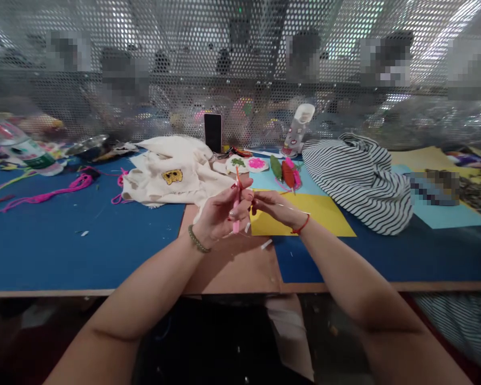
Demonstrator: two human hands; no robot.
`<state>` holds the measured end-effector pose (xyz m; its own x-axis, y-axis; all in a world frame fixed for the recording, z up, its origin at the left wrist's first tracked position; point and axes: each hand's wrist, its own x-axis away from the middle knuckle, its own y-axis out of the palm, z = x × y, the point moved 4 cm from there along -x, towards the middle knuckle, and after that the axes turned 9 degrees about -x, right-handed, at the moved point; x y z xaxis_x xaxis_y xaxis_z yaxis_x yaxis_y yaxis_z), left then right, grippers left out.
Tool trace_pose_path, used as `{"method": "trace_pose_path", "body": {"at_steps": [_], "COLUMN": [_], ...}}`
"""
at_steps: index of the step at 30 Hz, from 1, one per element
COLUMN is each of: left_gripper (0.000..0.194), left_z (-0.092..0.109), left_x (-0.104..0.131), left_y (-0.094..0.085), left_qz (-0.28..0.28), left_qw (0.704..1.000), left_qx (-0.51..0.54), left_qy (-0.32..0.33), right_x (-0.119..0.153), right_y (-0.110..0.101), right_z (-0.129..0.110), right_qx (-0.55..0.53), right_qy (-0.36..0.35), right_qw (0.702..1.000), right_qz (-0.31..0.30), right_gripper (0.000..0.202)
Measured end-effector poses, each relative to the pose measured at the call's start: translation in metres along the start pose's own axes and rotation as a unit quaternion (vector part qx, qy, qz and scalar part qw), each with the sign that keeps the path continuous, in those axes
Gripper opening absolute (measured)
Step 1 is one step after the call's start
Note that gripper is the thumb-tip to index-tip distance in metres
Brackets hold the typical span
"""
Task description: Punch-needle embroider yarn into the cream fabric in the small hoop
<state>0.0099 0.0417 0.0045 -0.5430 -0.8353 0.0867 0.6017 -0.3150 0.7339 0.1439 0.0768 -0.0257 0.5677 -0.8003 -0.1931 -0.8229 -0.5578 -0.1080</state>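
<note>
In the middle of the head view, my left hand (216, 215) is closed around a slim pink pen-shaped tool (236, 224). The tool stands nearly upright, its thin orange-looking tip pointing up; its exact kind is unclear. Close beside it, my right hand (278, 207) has its fingertips pinched together, and whatever they hold is too small to make out. Both hands hover over a brown board (228, 267) and a yellow sheet (324, 216). Just behind my left hand lies cream cloth (152, 184) with a yellow stitched patch (172, 176).
Behind the hands are round pieces with green (237, 162) and pink stitching (257, 163), coloured yarn bundles (288, 174), a phone (213, 132) and a bottle (296, 131). Striped cloth (364, 184) lies right; pink yarn (60, 192) and a plastic bottle (34, 155) lie left. A perforated metal screen (256, 64) stands behind.
</note>
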Motion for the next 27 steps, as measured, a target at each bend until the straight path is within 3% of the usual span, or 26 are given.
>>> {"method": "trace_pose_path", "body": {"at_steps": [3,7,12,15,19,25,27], "left_gripper": [0.036,0.035,0.01,0.017,0.023,0.015,0.024], "left_z": [-0.002,-0.005,-0.017,-0.03,-0.039,-0.031,-0.027], "left_x": [-0.003,-0.007,-0.014,-0.016,-0.017,-0.014,-0.013], "left_y": [-0.002,-0.007,-0.013,-0.013,-0.013,-0.013,-0.013], "left_qz": [-0.016,-0.027,-0.07,-0.121,-0.135,-0.086,-0.06], "left_qw": [1.0,1.0,0.994,0.982,0.974,0.975,0.977], "left_qx": [0.006,-0.006,-0.088,-0.144,-0.18,-0.203,-0.205], "left_qy": [-0.004,-0.01,-0.013,-0.034,-0.036,-0.006,0.012], "right_x": [-0.001,-0.001,0.008,0.011,0.012,0.018,0.022], "right_y": [0.002,-0.011,-0.041,-0.046,-0.045,-0.052,-0.055], "right_z": [0.003,0.002,-0.01,-0.015,-0.017,-0.025,-0.033], "right_qx": [-0.069,-0.129,-0.183,-0.174,-0.162,-0.088,-0.087], "right_qy": [-0.012,-0.038,-0.143,-0.162,-0.159,-0.184,-0.212], "right_qw": [0.997,0.979,0.933,0.93,0.933,0.939,0.938], "right_qz": [0.023,0.151,0.273,0.282,0.278,0.276,0.258], "right_gripper": [0.047,0.04,0.027,0.023,0.026,0.024,0.023]}}
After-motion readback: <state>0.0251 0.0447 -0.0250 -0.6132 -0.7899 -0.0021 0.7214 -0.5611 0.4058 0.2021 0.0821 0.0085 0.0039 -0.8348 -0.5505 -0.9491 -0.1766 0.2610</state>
